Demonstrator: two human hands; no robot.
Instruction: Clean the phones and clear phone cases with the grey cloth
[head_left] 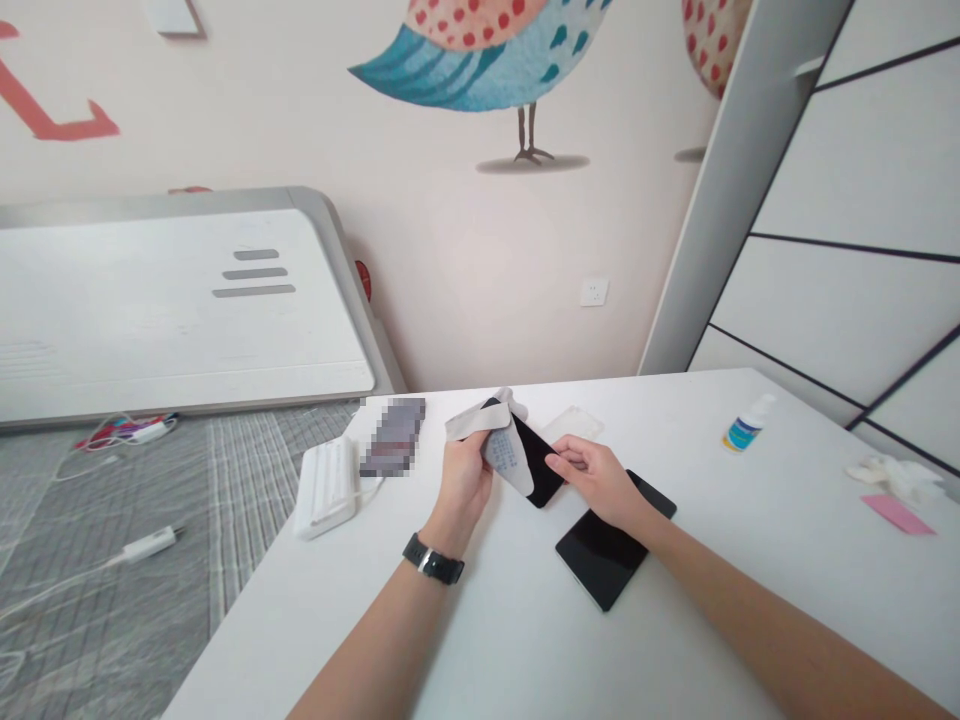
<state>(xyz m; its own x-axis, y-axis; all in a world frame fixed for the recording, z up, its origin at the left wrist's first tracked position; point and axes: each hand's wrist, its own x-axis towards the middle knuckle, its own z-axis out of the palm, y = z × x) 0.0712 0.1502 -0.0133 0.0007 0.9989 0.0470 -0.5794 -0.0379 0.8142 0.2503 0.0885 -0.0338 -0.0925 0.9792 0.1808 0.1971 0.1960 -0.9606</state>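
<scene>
My left hand (466,478), with a black watch on its wrist, is closed round a grey cloth (504,458) with printed text. The cloth is folded over the upper part of a black smartphone (546,466) held above the white table. On the phone's right edge, my right hand (596,474) pinches with thumb and fingers. Beneath my right wrist a black tablet (601,558) lies flat, partly covered by the forearm. A clear phone case (574,423) rests behind the right hand.
A white power strip (328,488) and a blurred-out dark device (394,437) lie at the table's left edge. To the right stand a small spray bottle (746,425), crumpled tissue (900,478) and a pink slip (898,514). A charger (148,544) lies on the grey striped surface at left.
</scene>
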